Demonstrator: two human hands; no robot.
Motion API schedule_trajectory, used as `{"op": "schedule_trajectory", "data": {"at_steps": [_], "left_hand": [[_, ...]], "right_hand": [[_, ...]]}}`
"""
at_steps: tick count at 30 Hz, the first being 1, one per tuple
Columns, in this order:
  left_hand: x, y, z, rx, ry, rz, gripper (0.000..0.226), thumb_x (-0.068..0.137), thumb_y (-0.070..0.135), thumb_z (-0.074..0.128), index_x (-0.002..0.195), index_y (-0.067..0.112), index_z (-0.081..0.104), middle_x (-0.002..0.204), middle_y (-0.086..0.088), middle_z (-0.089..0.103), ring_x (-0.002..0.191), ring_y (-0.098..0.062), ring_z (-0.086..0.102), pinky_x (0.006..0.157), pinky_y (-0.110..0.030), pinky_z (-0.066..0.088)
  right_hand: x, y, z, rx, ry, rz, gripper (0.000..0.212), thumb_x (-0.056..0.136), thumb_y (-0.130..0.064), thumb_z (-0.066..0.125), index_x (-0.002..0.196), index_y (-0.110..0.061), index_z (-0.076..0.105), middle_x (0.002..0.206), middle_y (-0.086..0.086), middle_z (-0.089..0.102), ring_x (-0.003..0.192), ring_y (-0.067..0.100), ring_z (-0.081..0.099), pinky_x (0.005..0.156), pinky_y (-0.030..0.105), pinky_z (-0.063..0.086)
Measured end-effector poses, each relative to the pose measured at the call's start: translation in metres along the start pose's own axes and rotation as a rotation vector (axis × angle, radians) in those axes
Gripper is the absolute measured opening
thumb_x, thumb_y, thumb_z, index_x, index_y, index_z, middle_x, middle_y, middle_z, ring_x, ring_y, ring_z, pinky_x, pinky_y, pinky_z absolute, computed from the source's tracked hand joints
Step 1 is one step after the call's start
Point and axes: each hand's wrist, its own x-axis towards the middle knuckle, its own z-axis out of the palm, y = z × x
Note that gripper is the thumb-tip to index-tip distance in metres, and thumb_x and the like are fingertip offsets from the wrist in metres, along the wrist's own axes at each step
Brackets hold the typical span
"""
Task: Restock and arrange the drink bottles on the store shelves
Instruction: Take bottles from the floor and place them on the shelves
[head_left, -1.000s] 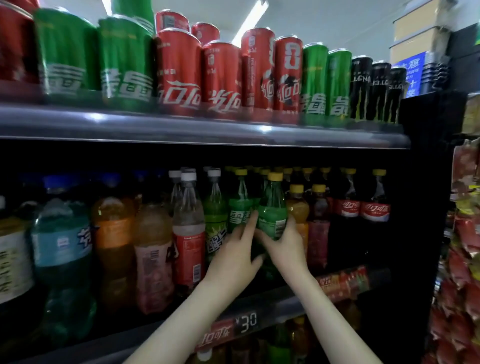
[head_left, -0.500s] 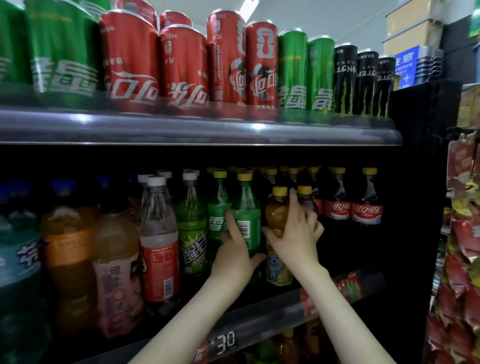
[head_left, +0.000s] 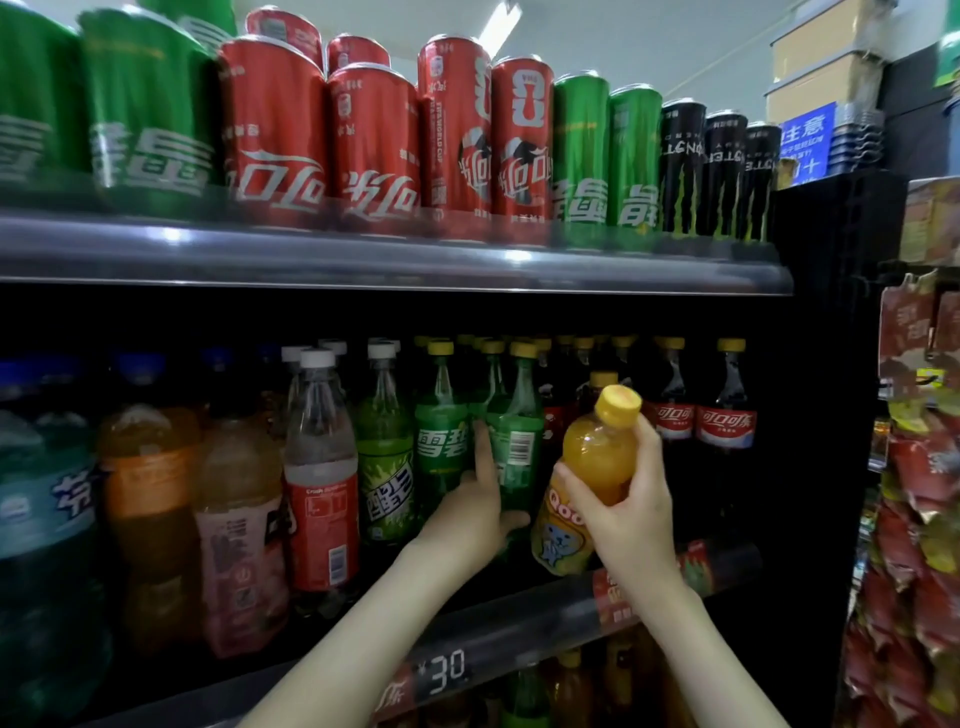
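Over the front rail of the middle shelf (head_left: 519, 626), the orange juice bottle (head_left: 584, 467) sat in my right grip (head_left: 628, 499), with fingers and thumb wrapped round its shoulder below the yellow cap (head_left: 618, 404). Half a second before, it had stood upright in its row with my hand only just closing on it. Now it was drawn out and tilted, the cap leaning right and the base just above the rail. I judged that its slot was free, so the bottle could be faced properly or moved to its own kind. My left grip (head_left: 478, 512) had not left the green bottle (head_left: 517, 441). It was curled round the lower body, with the forefinger pointing up between that bottle and its green neighbour (head_left: 441, 441). The green bottle showed its barcode to the front, so it probably wanted turning next. Just right of the gap stood the cola bottles (head_left: 724, 415), and behind it another yellow-capped bottle (head_left: 602, 379), both close enough to knock when the juice went back in. Overhead, the upper shelf lip (head_left: 467, 265) carried the cans (head_left: 374, 150) and left little headroom for a tall bottle. Snack packets (head_left: 924, 519) hung well off to the right, and a price tag (head_left: 449, 673) was clipped on the rail below my left forearm.
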Motion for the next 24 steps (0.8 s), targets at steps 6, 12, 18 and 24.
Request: {"op": "schedule_trajectory", "data": {"at_steps": [6, 12, 18, 24], "left_hand": [[-0.017, -0.004, 0.008, 0.013, 0.048, 0.053, 0.105, 0.094, 0.030, 0.056, 0.139, 0.024, -0.039, 0.091, -0.007, 0.062, 0.057, -0.010, 0.055, 0.051, -0.021, 0.045], [-0.007, 0.004, 0.018, 0.222, -0.086, -0.033, 0.070, 0.089, 0.032, 0.062, 0.143, 0.005, 0.026, 0.124, -0.017, 0.052, 0.106, -0.031, 0.057, 0.081, -0.035, 0.049], [0.002, 0.017, 0.016, 0.466, -0.125, 0.011, 0.037, 0.090, 0.017, 0.062, 0.122, 0.002, 0.053, 0.122, -0.015, 0.054, 0.107, -0.029, 0.057, 0.078, -0.032, 0.048], [0.007, 0.012, 0.019, 0.724, -0.143, 0.016, 0.042, 0.090, 0.007, 0.060, 0.130, 0.000, 0.049, 0.128, -0.017, 0.048, 0.110, -0.030, 0.056, 0.080, -0.033, 0.050]], "right_hand": [[0.009, -0.028, -0.009, 0.143, -0.039, -0.011, 0.072, 0.075, -0.051, 0.066, 0.135, -0.045, 0.026, 0.128, 0.002, 0.047, 0.113, 0.018, 0.055, 0.090, 0.039, 0.054], [0.002, -0.017, -0.014, 0.270, -0.063, 0.123, 0.068, 0.082, -0.028, 0.074, 0.134, -0.040, 0.031, 0.119, -0.002, 0.054, 0.103, 0.011, 0.061, 0.084, 0.032, 0.055], [0.006, -0.004, -0.028, 0.361, 0.057, 0.259, 0.055, 0.087, -0.015, 0.067, 0.127, -0.037, 0.036, 0.104, -0.006, 0.059, 0.088, 0.006, 0.067, 0.067, 0.021, 0.055], [0.014, 0.030, -0.035, 0.562, 0.224, 0.453, 0.039, 0.092, -0.018, 0.060, 0.127, -0.027, 0.044, 0.102, 0.001, 0.063, 0.079, 0.009, 0.068, 0.066, 0.024, 0.055]]}}
